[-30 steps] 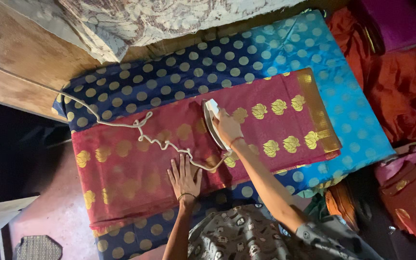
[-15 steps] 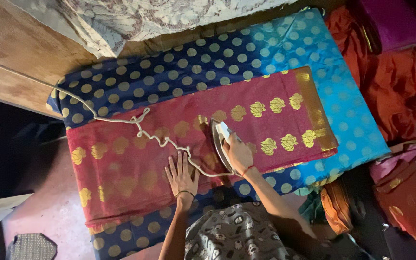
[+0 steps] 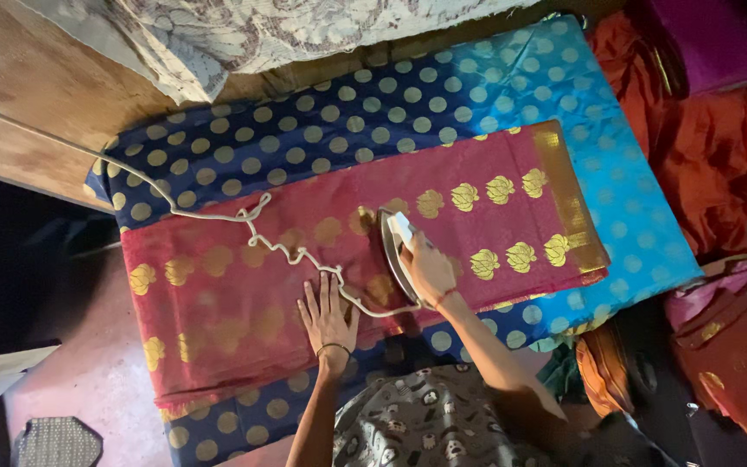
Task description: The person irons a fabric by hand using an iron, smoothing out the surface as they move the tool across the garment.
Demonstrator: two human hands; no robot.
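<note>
Ironing step in hand, mid-pass I judge. Far left, floor (image 3: 88, 380) dim, a dark patterned mat (image 3: 58, 443) at the bottom corner, nothing on it that I can tell. Wooden board (image 3: 36, 95) upper left with a pale lacy cloth (image 3: 244, 35) lying over its top edge. White cord (image 3: 218, 216) runs from the board's left edge across the worktop (image 3: 244, 156), which is padded with a navy and blue polka-dot cover, and kinks over the red cloth toward the iron. Red cloth with gold motifs (image 3: 235, 285) lies flat lengthwise on the worktop, gold border strip at its right end, left end hanging a bit past the cover. My left hand (image 3: 328, 318) is flat on the cloth near its front edge, fingers spread and released, gripping nothing, just pinning the fabric. Cord touches or passes just beside it. My right hand (image 3: 430, 270) has its fingers clenched round the handle of the iron (image 3: 395, 251), soleplate down on the cloth just right of the middle. Next move, I judge, calls for a steady slide along the cloth with the cord kept off the soleplate's path and the left hand clear of it. Right of the worktop: heaps of folded cloth, orange (image 3: 702, 147), purple (image 3: 706, 39), maroon with gold (image 3: 732, 346). No boxes or bins in view; the piles sit loose, what is under them hidden.
</note>
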